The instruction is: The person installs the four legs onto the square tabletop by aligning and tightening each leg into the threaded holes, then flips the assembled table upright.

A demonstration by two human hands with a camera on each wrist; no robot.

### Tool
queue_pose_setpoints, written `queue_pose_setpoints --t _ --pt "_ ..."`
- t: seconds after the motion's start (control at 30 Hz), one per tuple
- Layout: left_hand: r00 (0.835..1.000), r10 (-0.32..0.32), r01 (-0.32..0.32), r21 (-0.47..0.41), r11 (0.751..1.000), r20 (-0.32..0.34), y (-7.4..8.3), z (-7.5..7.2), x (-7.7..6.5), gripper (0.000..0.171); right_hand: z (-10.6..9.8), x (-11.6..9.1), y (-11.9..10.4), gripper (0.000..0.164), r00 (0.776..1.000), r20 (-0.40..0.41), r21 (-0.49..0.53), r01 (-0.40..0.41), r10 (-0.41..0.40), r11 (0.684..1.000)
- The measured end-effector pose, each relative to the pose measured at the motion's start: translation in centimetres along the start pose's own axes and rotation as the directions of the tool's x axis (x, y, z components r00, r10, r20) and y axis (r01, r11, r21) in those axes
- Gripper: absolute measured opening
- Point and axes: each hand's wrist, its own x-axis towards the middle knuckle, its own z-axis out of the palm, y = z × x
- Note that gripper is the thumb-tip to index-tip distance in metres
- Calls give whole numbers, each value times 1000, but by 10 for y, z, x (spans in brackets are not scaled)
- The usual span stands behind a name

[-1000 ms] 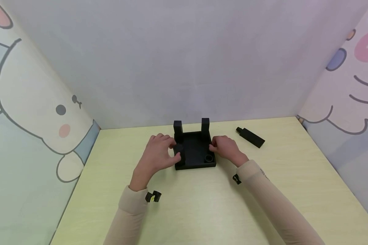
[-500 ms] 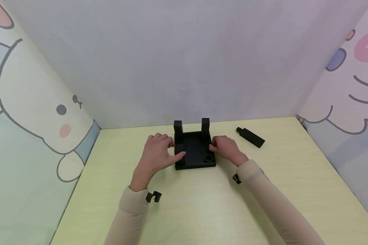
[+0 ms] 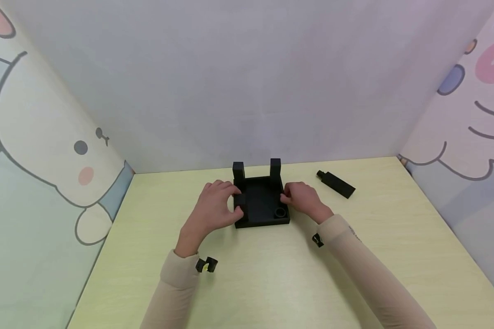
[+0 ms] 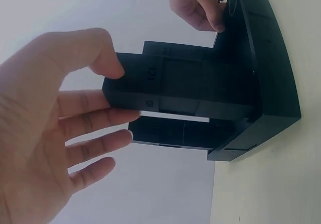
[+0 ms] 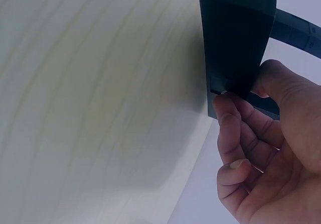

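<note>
A black square tray-like base (image 3: pixel 263 198) lies on the table, with two upright black posts at its back corners, the left post (image 3: pixel 238 170) and the right post (image 3: pixel 275 169). Another black post (image 4: pixel 185 86) stands in its front left corner and bears small markings. My left hand (image 3: pixel 214 205) pinches that post near its top between thumb and index finger, the other fingers extended behind it. On the base's right side wall, my right hand (image 3: pixel 304 199) grips with thumb and curled fingers. A round ring socket (image 3: pixel 280 212) shows in the front right corner.
To the right of the base lies a loose black post (image 3: pixel 336 184) with a narrower round end, flat on the pale wooden table (image 3: pixel 395 237). A grey-white wall (image 3: pixel 255 91) rises behind, and cartoon-printed panels stand at both sides.
My left thumb and index finger spread apart around the front left post half a second ago and have come back together on it. My right hand and the base stay in place.
</note>
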Motion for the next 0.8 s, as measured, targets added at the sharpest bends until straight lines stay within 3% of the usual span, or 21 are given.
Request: queue_pose_setpoints --t 0.33,0.8 --pt "995 -77 83 106 991 -64 0 2 -3 53 -1 -1 -1 23 1000 2 0 0 0 1000" --pt "996 -68 74 110 991 -57 6 2 0 40 -1 -1 -2 23 1000 3 0 0 0 1000"
